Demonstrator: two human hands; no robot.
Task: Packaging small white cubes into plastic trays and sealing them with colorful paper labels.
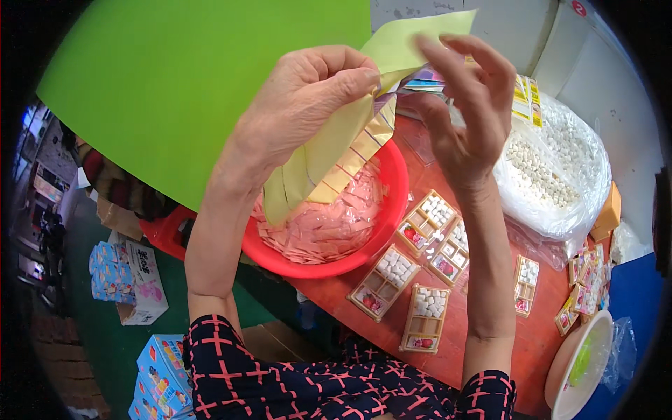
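My left hand (311, 94) is closed in a pinch on a yellow printed sheet (357, 150), bent over itself, with a pale back and dark lines on its front. The sheet hangs in the air over a red basin (400, 182). Inside the basin lie many pink strips in clear film (315, 234). To the right of the pinch is my right hand (469, 105), its thumb and fingers spread apart close to the sheet's upper part. Its fingertips are smeared by motion. Between the hands, a blue and purple printed piece (427, 80) shows in part.
Several small compartment trays (423, 318) with white pieces stand on the red table (336, 301). A clear bag of white pieces (567, 161) bulges at the right, above a pale bowl (588, 357). A green panel (175, 77) fills the upper left. Blue boxes (161, 374) stand lower left.
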